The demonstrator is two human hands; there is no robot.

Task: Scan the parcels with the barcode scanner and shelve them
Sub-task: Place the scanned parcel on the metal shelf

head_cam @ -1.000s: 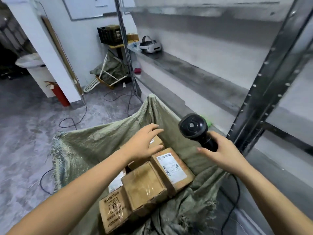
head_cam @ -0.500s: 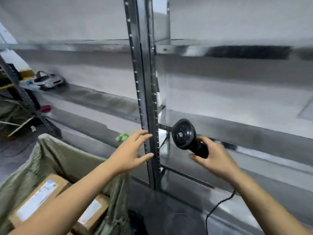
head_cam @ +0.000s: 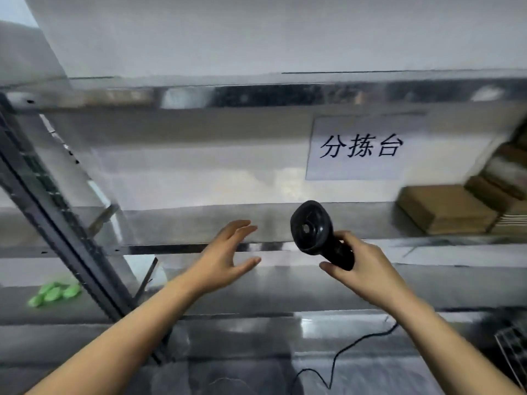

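Right hand (head_cam: 368, 269) gripping barcode scanner (head_cam: 316, 232), left hand (head_cam: 225, 258) spread empty, sign (head_cam: 360, 148) reading 分拣台

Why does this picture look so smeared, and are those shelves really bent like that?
Head view: motion blur smears the cardboard boxes at right and the green items at left; the paper sign stays readable. The wide lens bows the shelf edge and tilts the upright post. The metal shows soft glare. The scanner looks fairly sharp.

A white paper sign (head_cam: 356, 149) with three black characters hangs on the back wall. Some blurred green objects (head_cam: 54, 292) lie at lower left, beside a dark metal upright (head_cam: 57, 223).
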